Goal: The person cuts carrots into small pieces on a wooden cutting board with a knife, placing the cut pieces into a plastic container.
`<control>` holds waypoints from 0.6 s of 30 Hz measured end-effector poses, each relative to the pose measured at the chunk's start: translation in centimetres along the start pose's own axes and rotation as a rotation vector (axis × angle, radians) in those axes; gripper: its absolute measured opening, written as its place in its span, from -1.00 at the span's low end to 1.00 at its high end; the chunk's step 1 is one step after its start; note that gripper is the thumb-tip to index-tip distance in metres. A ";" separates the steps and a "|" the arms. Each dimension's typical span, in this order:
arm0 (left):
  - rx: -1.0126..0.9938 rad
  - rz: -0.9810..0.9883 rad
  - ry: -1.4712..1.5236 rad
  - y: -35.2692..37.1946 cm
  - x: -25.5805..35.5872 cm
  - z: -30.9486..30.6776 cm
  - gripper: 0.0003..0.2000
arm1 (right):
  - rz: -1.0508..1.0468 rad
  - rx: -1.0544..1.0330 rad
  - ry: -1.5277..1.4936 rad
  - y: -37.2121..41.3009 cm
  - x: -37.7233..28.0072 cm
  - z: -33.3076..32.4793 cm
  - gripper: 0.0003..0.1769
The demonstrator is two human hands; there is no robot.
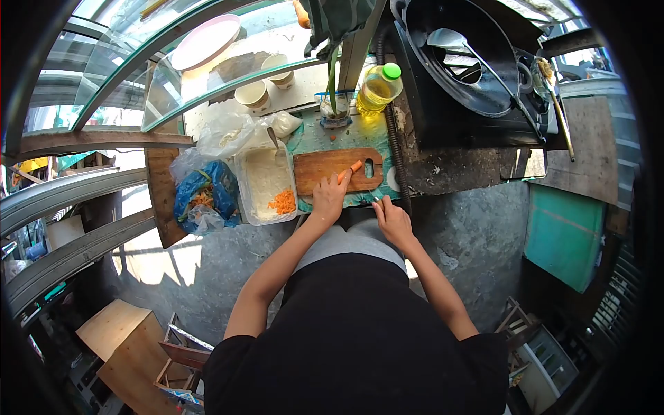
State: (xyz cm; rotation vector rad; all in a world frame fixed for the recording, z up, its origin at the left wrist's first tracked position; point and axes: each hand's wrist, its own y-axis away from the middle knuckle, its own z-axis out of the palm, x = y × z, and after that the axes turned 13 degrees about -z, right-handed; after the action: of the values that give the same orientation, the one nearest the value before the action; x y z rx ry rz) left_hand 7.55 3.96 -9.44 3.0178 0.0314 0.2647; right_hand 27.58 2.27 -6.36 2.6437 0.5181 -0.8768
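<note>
On the brown wooden cutting board with an oval handle hole [321,169], at its right part, lies a small orange peeled carrot [355,167], and the left hand [329,196] is closed on its lower end with bent fingers. The right hand [394,221] is apart from the left one, just beside the near edge of the table [304,143]; its fingers are curled around a thin object [377,200], of which only a small piece is showing, so I cannot tell what it is.

To the left of the board stands a rectangular translucent plastic tub [243,176]. It contains an off-white mixture [266,169], a heap of finely cut orange pieces [282,201] in the near right corner, and a metal spoon [272,136] leaning at the far side. Beside the tub, a crumpled blue plastic bag [188,190] is open, with orange and green scraps [203,198] inside. Behind the board there is a clear bottle with green cap [379,88], holding yellow liquid. Farther to the right, a big black wok [430,63] holds a long-handled metal ladle [448,39].
</note>
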 end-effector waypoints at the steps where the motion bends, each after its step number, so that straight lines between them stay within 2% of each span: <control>1: -0.033 -0.001 -0.027 -0.1 0.2 0.0 -0.44 | 0.000 -0.002 0.000 0.1 0.0 -0.1 -0.69; 5: -0.135 0.016 -0.086 -0.5 0.7 0.1 -0.43 | -0.008 0.000 0.013 0.2 -0.6 -0.9 -0.68; 10: -0.130 0.042 -0.036 -0.8 0.4 0.2 -0.43 | 0.010 -0.056 0.094 0.1 -0.6 -0.9 -0.67; 18: -0.147 0.008 0.033 -1.5 0.3 0.3 -0.43 | -0.020 -0.051 0.145 -0.8 2.9 3.7 -0.66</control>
State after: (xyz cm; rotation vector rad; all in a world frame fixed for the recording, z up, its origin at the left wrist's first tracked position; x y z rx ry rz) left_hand 7.88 5.42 -9.86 2.8684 0.0027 0.3029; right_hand 27.53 2.24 -11.13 2.6729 0.5942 -0.6719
